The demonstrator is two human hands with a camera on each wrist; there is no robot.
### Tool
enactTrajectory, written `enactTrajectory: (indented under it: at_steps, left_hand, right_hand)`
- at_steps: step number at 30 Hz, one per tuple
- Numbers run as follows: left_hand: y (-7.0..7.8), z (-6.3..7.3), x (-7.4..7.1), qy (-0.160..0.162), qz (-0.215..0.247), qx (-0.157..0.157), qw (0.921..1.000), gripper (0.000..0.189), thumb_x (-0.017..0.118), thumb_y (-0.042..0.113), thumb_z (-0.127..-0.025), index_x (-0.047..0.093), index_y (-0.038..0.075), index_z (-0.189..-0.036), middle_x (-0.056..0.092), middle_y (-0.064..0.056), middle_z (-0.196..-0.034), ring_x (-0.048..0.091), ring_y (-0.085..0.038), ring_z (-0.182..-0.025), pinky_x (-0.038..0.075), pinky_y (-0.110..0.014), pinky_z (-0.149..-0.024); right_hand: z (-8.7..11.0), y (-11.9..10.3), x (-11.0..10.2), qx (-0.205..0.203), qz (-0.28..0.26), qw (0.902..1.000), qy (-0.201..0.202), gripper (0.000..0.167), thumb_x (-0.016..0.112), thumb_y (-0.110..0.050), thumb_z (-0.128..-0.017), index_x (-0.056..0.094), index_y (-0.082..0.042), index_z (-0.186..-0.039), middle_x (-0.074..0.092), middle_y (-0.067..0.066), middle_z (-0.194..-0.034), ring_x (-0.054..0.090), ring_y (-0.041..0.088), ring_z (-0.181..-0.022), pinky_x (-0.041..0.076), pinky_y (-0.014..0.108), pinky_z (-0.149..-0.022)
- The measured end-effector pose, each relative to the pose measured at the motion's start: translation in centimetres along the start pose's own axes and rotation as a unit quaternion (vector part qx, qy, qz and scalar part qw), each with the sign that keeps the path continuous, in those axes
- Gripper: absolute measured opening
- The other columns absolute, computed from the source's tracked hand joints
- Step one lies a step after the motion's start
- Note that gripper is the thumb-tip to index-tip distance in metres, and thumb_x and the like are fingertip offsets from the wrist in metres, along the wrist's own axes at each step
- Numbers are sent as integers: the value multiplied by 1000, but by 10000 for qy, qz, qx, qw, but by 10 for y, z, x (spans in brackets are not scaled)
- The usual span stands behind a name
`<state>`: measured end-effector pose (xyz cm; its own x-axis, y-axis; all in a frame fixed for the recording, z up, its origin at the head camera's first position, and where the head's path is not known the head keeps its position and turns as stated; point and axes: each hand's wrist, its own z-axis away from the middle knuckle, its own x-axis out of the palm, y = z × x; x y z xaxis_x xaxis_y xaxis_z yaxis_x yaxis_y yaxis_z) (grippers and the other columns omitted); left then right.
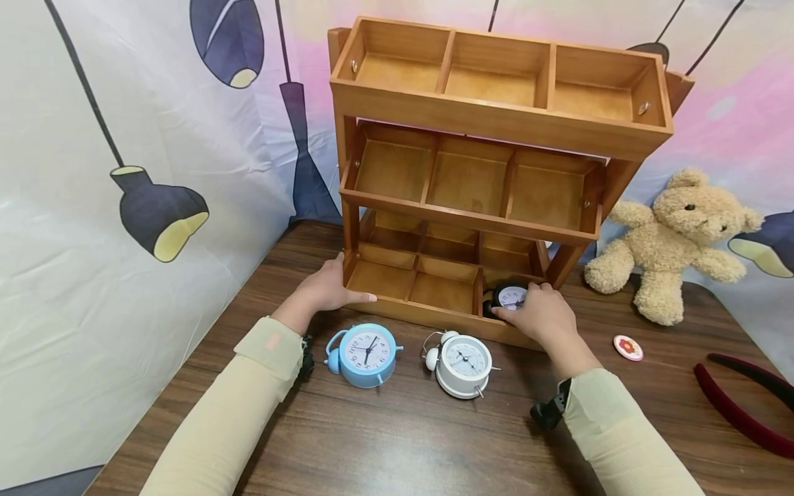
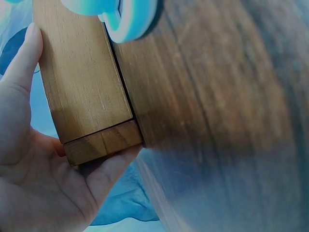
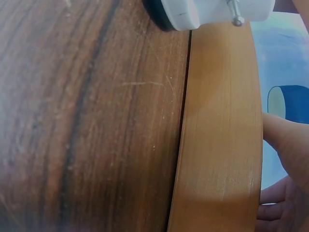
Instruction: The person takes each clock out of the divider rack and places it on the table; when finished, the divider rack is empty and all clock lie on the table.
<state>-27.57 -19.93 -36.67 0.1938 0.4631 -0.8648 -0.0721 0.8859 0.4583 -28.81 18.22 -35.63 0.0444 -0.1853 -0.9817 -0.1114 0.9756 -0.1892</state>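
A three-tier wooden shelf (image 1: 501,100) with divided compartments stands on the table. My left hand (image 1: 325,286) grips the front left corner of its bottom tray, thumb along the front board (image 2: 87,77) and fingers round the side. In the bottom right compartment sits a black alarm clock (image 1: 512,297) with a white face. My right hand (image 1: 542,311) holds that clock, thumb across its front and fingers over its right side; the hand covers part of it. Before the tray stand a light blue alarm clock (image 1: 367,355) and a white alarm clock (image 1: 464,365), both facing up toward me.
A tan teddy bear (image 1: 679,241) sits against the backdrop at the right. Nearer lie a round badge with a red flower (image 1: 628,348) and a dark red headband (image 1: 732,406). A printed cloth (image 1: 74,275) hangs along the left and back of the wooden table (image 1: 372,448).
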Motion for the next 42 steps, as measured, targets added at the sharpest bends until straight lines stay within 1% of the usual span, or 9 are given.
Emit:
enactTrajectory:
  at_steps: [8, 17, 25, 30, 33, 37, 42]
  left_hand:
    - [0, 0, 0, -4, -28, -6, 10000, 130, 68, 72, -78, -2, -5, -156, 12, -32, -159, 27, -51, -141, 30, -59, -111]
    - [0, 0, 0, 3, -24, -8, 10000, 130, 68, 72, -78, -2, -5, -156, 12, -32, -159, 27, -51, -141, 30, -60, -111]
    - [1, 1, -1, -17, -5, -3, 10000, 130, 68, 72, -78, -2, -5, -156, 12, -33, -159, 25, -51, -142, 29, -59, -111]
    - [1, 1, -1, -30, -6, -3, 10000, 130, 68, 72, -78, -2, -5, -156, 12, -33, -159, 25, -50, -142, 30, -59, -111]
    - [1, 1, -1, -21, 5, 5, 10000, 130, 68, 71, -78, -2, -5, -156, 12, -32, -159, 25, -50, -142, 29, -59, -111]
    - [1, 1, -1, -9, 18, 14, 10000, 129, 69, 71, -79, -2, -5, -156, 12, -32, -159, 25, -50, -142, 29, -59, -112]
    - [1, 1, -1, -24, 4, -4, 10000, 129, 68, 70, -79, -2, -5, -156, 11, -32, -159, 25, -50, -142, 29, -59, -112]
  right_hand:
    - [1, 1, -4, 43, -91, 9998, 145, 99, 68, -60, -83, 43, 20, -135, 49, 40, -125, 52, 52, -113, 46, 61, -92]
    - [1, 1, -10, -14, -120, 9990, 426, 96, 69, -60, -83, 46, 19, -132, 51, 40, -120, 53, 53, -110, 46, 62, -89]
    - [2, 0, -18, -12, -134, 9990, 418, 98, 68, -61, -83, 46, 19, -134, 49, 41, -124, 52, 54, -112, 45, 62, -92]
    - [2, 1, -24, -70, -172, 9984, 527, 99, 68, -63, -82, 46, 20, -133, 50, 41, -122, 52, 54, -111, 44, 63, -91]
    - [5, 0, -30, -75, -228, 9983, 534, 102, 67, -64, -83, 43, 20, -137, 49, 41, -125, 52, 54, -111, 45, 63, -90]
    - [12, -1, -37, -84, -251, 9986, 450, 107, 65, -67, -83, 39, 18, -141, 47, 40, -128, 53, 53, -111, 46, 64, -86]
    - [23, 1, -44, -161, -167, 9987, 453, 108, 63, -71, -82, 41, 17, -140, 47, 39, -128, 53, 51, -111, 46, 64, -84]
